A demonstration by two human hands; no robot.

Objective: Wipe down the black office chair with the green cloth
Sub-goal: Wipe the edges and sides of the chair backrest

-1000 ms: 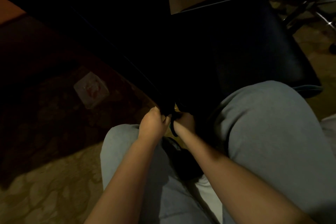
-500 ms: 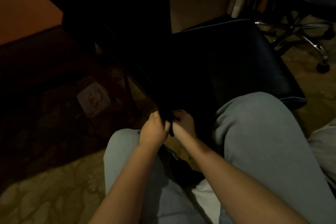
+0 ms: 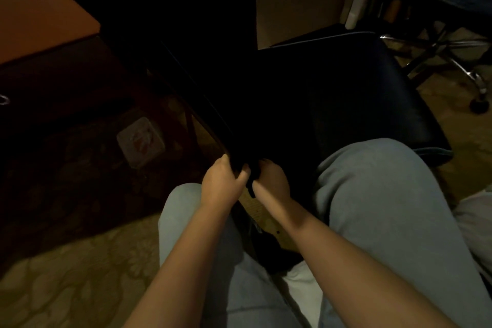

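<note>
Little has shifted in the last second. The left hand (image 3: 222, 184) and right hand (image 3: 271, 178) stay close together at the near corner of the black office chair (image 3: 359, 82), both clamped on dark material (image 3: 253, 166). In this gloom I cannot tell if that is the green cloth. No wiping stroke looks begun. A pale packet (image 3: 140, 141) on the floor bears reddish print, unreadable.

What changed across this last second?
The left hand and right hand stay together, gripping a dark piece at the chair's lower edge. Only the view lifted, showing more of the desk and a second chair's base.
</note>
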